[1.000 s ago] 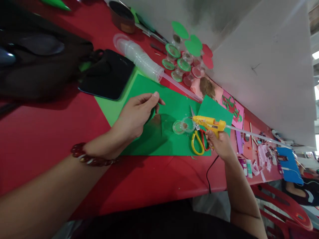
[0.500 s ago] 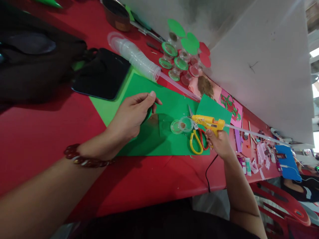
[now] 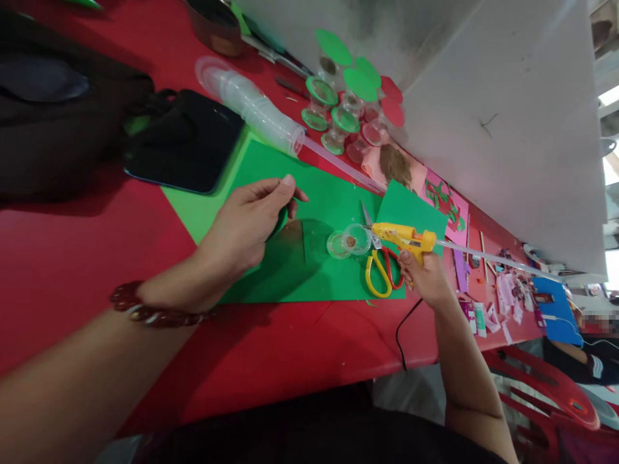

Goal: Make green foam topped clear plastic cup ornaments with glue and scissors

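Note:
My right hand is closed round the handle of a yellow glue gun, a long clear glue stick running out of its back. Its nozzle is at the rim of a clear plastic cup, joined to another cup and with something brown at the joint. Under the gun lie scissors with yellow and red handles. My left hand hovers over the green sheet, fingers curled in. A dark green edge shows below its palm; what it holds is mostly hidden.
Stacked plastic cups lie beyond the sheet, by a black tablet-like slab and a dark bag. Several finished cup pieces with green and red discs stand against the wall. Brown material rests on pink paper. A cord hangs over the edge.
The whole view has shifted slightly, so the table things appear a little further left. Both hands keep about the same pose, and the glue gun stays at the cup's rim.

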A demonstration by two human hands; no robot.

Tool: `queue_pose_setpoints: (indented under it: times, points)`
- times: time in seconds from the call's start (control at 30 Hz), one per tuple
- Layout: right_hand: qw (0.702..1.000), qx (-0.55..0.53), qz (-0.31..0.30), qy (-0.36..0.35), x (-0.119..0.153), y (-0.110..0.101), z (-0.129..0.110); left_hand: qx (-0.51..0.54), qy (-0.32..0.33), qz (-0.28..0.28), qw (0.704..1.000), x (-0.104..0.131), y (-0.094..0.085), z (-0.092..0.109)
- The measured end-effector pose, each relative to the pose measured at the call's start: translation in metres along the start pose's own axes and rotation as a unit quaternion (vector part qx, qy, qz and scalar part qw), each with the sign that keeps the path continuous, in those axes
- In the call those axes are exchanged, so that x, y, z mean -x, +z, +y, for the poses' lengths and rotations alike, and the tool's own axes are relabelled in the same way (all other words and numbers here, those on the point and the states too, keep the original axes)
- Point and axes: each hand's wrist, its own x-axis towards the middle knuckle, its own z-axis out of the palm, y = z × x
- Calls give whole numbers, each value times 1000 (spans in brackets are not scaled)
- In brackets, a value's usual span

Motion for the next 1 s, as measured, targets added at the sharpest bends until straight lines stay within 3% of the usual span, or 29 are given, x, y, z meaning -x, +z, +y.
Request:
queue_pose_setpoints:
  times: [1.0]
  points:
    - [1000,11,8,15,8,-4,4,1,-16,20,1000,1,4,0]
